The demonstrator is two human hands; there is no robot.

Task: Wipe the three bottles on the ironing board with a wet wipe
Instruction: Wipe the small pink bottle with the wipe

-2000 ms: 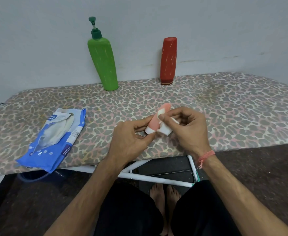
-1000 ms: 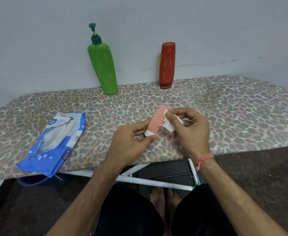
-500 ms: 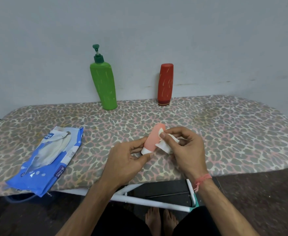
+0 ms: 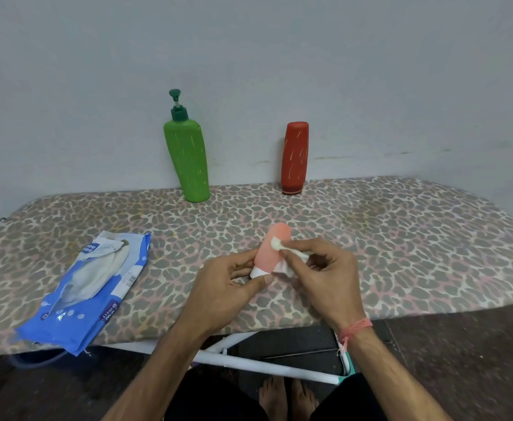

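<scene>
Leopard-print ironing board (image 4: 401,238) carries a "mee mee" wipes pack (image 4: 91,287); left hand (image 4: 228,290) grips the pink bottle (image 4: 269,250) by its white cap; right hand (image 4: 325,278) pinches a wet wipe (image 4: 276,244) against it.

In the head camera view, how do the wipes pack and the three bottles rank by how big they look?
1. Blue wet-wipe pack, though it lies nearer.
2. Green pump bottle.
3. Red bottle.
4. Pink bottle, partly hidden by the hands.

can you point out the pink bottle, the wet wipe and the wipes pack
pink bottle (image 4: 269,253): head view, middle of its pink body.
wet wipe (image 4: 276,244): head view, white wad pressed on the bottle.
wipes pack (image 4: 76,311): head view, blue lower part of the pack.
</scene>
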